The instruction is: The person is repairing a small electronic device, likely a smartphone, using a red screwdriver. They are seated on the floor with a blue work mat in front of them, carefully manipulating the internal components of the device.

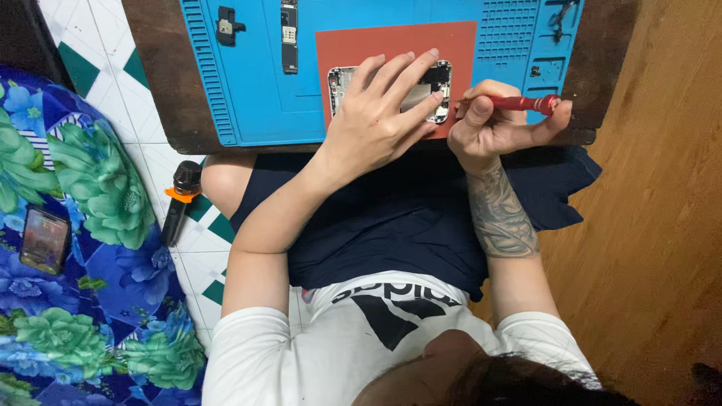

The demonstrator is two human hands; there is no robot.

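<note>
An opened phone housing (442, 84) lies on a red-orange pad (361, 45) set on a blue repair mat (248, 90). My left hand (380, 113) rests flat over the housing with its fingers spread, covering most of it. To its right, my right hand (492, 124) grips a red screwdriver (519, 103), held level with its tip pointing left at the housing's right edge.
A long circuit board (289, 34) and a small dark part (226, 25) lie on the mat's left side. The mat sits on a low dark wooden table (158, 68). A black microphone (180, 199) lies on the tiled floor, and a phone (45, 239) rests on floral bedding.
</note>
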